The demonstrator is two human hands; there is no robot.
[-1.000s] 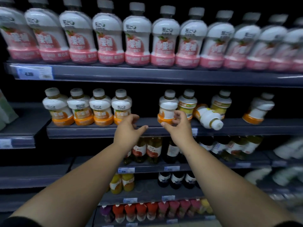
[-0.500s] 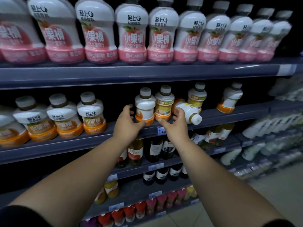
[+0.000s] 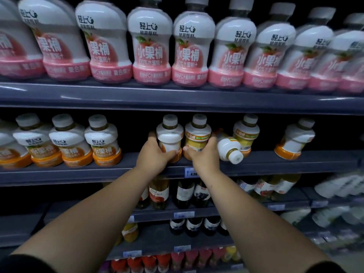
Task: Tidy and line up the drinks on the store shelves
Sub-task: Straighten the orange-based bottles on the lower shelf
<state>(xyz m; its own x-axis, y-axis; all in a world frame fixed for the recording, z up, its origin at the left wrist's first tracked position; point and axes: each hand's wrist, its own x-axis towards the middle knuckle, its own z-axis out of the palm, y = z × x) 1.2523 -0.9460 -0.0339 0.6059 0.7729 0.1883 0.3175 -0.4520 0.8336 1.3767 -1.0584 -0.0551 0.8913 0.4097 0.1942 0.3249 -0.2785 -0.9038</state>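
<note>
Gripping two small bottles side by side, both hands reach to the front of the middle shelf. The left hand wraps round the lower half of an orange bottle, with the thumb across its front and the fingers round its far side. The right hand curls round the base of a yellow bottle just to the right. Both bottles stand upright, close together at the shelf's front edge, above a price tag.

Right of the right hand a tipped bottle lies on its side, its white cap pointing out over the shelf edge. Whether the hand touches it I cannot tell. Behind it stands a second yellow bottle, upright. Farther right, well apart, a lone orange bottle leans to the left.

Left of the hands, across a gap, a row of orange bottles stands upright with labels facing out.

On the top shelf large pink bottles stand shoulder to shoulder in one line. Below the hands, lower shelves hold dark bottles and blurred red ones.
</note>
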